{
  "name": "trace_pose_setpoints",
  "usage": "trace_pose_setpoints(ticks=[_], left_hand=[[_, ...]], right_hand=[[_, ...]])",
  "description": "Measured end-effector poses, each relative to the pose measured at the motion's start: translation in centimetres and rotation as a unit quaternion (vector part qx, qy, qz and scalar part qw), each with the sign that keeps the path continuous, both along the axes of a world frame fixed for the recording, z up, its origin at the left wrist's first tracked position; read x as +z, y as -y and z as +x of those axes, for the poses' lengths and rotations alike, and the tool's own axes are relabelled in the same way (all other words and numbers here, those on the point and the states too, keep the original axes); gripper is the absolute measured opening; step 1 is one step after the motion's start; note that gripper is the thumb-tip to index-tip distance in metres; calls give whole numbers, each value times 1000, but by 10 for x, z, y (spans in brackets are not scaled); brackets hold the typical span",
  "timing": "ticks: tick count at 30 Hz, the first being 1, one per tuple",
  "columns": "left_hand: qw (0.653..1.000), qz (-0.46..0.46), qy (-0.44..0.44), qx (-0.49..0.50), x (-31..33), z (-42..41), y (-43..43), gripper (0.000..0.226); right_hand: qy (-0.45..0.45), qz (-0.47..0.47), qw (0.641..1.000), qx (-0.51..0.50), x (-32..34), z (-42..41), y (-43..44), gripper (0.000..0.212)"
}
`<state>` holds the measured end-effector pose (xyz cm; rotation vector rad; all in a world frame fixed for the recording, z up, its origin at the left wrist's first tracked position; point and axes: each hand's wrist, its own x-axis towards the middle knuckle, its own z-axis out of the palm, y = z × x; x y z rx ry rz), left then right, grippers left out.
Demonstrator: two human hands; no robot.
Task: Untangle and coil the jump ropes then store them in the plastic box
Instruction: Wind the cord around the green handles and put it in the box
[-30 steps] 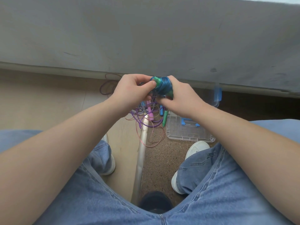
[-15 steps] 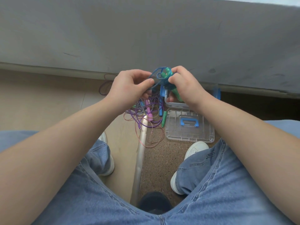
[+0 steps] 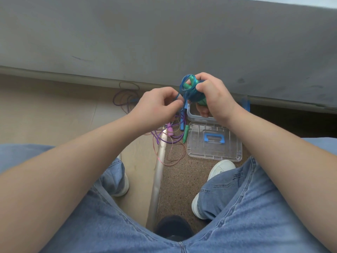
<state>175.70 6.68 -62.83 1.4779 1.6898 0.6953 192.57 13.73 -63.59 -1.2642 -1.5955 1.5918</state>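
Fingers: the right hand curls its fingers round the blue rope bundle and holds it tight. The left hand pinches the loose blue strand just beside the bundle.

Blue rope: it is wound round its green handles and is up in the air, above the plastic box.

Step now: I think the last bit of rope is being wrapped round the bundle.

How to do it well: keep the strand pulled snug, so each turn lies next to the one before. Hold the bundle still with the right hand and let the left hand carry the strand round. Tuck the end under a turn so it does not spring loose.

Watch out: the rope looks springy and slippery, so a soft hold may let the coil pop open.

Box: it sits open on the floor, with its clear lid lying flat just in front of it.

Other ropes: a purple tangle with a pink handle, a blue handle and a green handle lies on the floor left of the lid. These are not sorted yet.
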Motion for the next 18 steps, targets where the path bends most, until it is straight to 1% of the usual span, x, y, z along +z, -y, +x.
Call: trace_pose_setpoints(ticks=[2, 4, 6, 7, 8, 9, 11, 12, 13, 14, 15, 17, 18], left_hand=[[997, 19, 75, 22, 4, -2, 0, 10], [989, 49, 140, 24, 14, -2, 2, 7], [982, 81, 173, 0, 22, -2, 4, 7], [981, 99, 164, -23, 24, -3, 5, 8], [982, 122, 133, -56, 25, -4, 6, 12], [980, 150, 81, -100, 26, -5, 7, 16], [955, 211, -25, -205, 24, -5, 11, 20], [938, 236, -63, -246, 22, -4, 12, 21], [925, 251, -87, -272, 21, -2, 13, 21], [920, 258, -94, -280, 20, 0, 15, 20], [922, 257, -86, -277, 19, 1, 15, 18], [940, 238, -49, -240, 19, 0, 15, 14], [951, 229, -38, -202, 19, -1, 15, 16]], right_hand=[[-7, -4, 1000, -9, 2, -1, -1, 29], [7, -6, 1000, -27, 0, -1, -3, 30], [26, -17, 998, -49, -2, 1, -7, 38], [35, -17, 998, -55, -3, 1, -9, 40], [39, -24, 997, -64, -3, 2, -10, 39], [43, -24, 996, -70, -4, 1, -10, 34], [60, -3, 996, -65, -6, 0, -11, 26], [99, 29, 994, -31, -5, 1, -9, 23], [158, 76, 984, 22, -7, 0, -6, 26], [211, 114, 968, 69, -9, 1, -4, 31], [239, 124, 959, 84, -12, 2, -2, 35], [225, 114, 964, 88, -14, 3, 3, 37], [215, 126, 963, 99, -14, 3, 5, 36]])
